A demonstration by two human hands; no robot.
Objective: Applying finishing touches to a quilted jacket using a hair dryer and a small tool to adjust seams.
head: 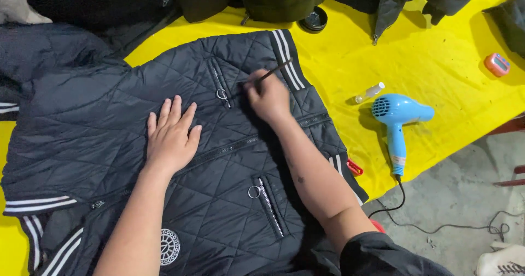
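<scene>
We press our left hand (pixel 171 136) flat, fingers spread, on a black quilted jacket (pixel 164 161) laid out over the yellow surface (pixel 437 62), while our right hand (pixel 269 98) keeps its grip closed around a thin dark brush (pixel 273 72) beside the upper pocket zipper (pixel 221 84). Short, light strokes with the fabric held taut look best here. The brush's long axis runs diagonally, its free end pointing up and right. A blue hair dryer (pixel 398 117) and small clear bottle (pixel 369 93) lie nearby.

Bare forearms, with a dark sleeve (pixel 383 257) on the right arm
</scene>
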